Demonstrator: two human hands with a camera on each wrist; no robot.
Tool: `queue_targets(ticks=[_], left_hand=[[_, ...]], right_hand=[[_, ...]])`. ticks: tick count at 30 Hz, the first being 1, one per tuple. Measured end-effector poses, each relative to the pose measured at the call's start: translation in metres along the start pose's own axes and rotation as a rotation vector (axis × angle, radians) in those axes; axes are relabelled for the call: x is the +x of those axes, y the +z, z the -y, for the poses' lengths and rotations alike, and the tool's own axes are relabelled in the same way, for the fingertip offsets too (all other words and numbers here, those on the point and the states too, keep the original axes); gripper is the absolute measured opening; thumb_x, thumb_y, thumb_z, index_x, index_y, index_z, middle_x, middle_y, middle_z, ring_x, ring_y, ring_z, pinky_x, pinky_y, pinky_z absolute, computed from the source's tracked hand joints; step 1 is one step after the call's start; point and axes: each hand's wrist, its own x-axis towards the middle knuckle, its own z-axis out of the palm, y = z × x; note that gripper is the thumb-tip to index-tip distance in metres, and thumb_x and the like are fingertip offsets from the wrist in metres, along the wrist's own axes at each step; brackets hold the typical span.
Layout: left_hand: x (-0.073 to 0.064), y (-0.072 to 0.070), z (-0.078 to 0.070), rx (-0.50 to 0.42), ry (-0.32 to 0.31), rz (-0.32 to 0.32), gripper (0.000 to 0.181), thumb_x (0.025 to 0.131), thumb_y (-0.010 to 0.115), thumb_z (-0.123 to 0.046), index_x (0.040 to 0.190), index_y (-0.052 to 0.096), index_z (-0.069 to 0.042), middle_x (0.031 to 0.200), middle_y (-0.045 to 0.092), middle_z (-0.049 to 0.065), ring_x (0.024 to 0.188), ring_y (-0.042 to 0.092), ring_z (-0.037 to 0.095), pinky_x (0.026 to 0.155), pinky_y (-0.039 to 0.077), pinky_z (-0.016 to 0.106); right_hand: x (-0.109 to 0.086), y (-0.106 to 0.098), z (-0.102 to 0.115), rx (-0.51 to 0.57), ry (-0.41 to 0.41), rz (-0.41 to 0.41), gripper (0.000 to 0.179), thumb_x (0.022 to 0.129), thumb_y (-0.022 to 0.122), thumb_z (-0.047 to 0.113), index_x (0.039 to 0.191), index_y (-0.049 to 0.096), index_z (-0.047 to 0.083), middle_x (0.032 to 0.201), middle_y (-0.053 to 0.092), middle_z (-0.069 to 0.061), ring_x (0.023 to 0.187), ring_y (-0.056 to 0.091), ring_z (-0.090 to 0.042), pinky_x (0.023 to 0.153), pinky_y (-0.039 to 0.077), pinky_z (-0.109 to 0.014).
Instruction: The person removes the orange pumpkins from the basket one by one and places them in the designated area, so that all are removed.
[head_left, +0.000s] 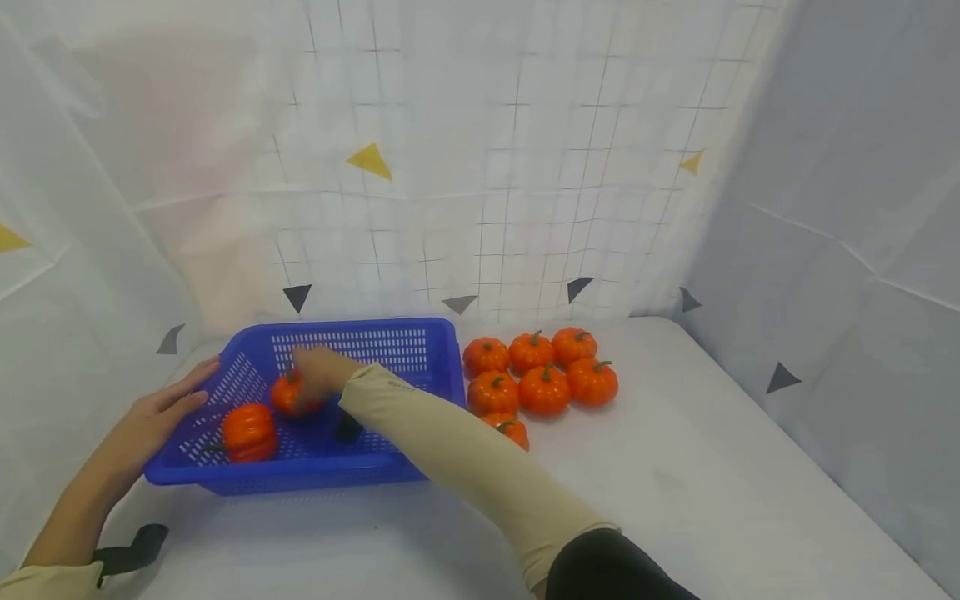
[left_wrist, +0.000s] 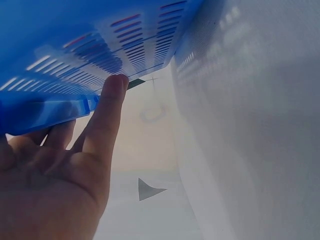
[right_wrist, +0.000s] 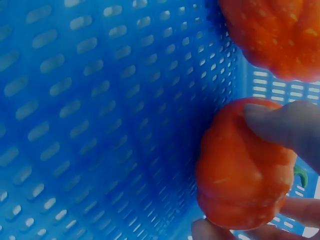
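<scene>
A blue slatted plastic basket [head_left: 322, 471] stands on the table at the left. Inside it my right hand [head_left: 321, 382] holds a small orange pumpkin [right_wrist: 245, 170], thumb on one side and fingers on the other. The pumpkin's green stem points toward the palm. Another orange pumpkin [head_left: 250, 433] lies on its side in the basket's near left part, its stem pointing left. At the basket's left rim, my left hand [head_left: 153, 421] grips the edge. One finger [left_wrist: 112, 95] presses the outer wall, while others pass behind the rim.
Several small orange pumpkins [head_left: 545, 390] stand grouped on the white table [head_left: 675, 467], just right of the basket. White sheeting [head_left: 420, 200] with a grid and triangle marks rises behind, and more sheeting [head_left: 847, 250] hangs at both sides.
</scene>
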Motion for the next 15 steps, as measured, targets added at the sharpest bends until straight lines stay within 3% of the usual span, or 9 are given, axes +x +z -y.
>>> queue_targets(ticks=[3,10,15], left_hand=[[0.0007,-0.0002,0.0001,0.005,-0.013,0.009,0.066,0.112,0.040,-0.046,0.166,0.018,-0.015,0.169,0.004,0.026,0.147,0.003,0.063,0.101,0.008,0.089],[0.0029,0.0011,0.0012,0.015,-0.003,0.007,0.066,0.112,0.039,-0.044,0.165,0.018,-0.012,0.169,0.003,0.027,0.147,0.002,0.063,0.101,0.007,0.089],[0.0027,0.0003,0.0048,0.007,-0.017,0.004,0.065,0.112,0.040,-0.045,0.166,0.018,-0.015,0.168,0.002,0.026,0.147,0.001,0.063,0.101,0.007,0.089]], right_hand=[[0.0000,0.0002,-0.0018,-0.012,-0.005,0.004,0.048,0.080,0.091,0.027,0.115,0.061,0.012,0.093,0.060,0.003,0.083,0.057,-0.011,0.068,0.048,-0.017],[0.0018,-0.0029,-0.0058,-0.057,-0.008,-0.068,0.040,0.079,0.087,0.038,0.100,0.061,0.015,0.084,0.058,0.003,0.074,0.054,-0.011,0.059,0.046,-0.019],[-0.0046,-0.0091,-0.0052,0.023,0.005,-0.113,0.037,0.078,0.085,0.036,0.095,0.061,0.015,0.086,0.058,0.002,0.075,0.054,-0.011,0.057,0.047,-0.019]])
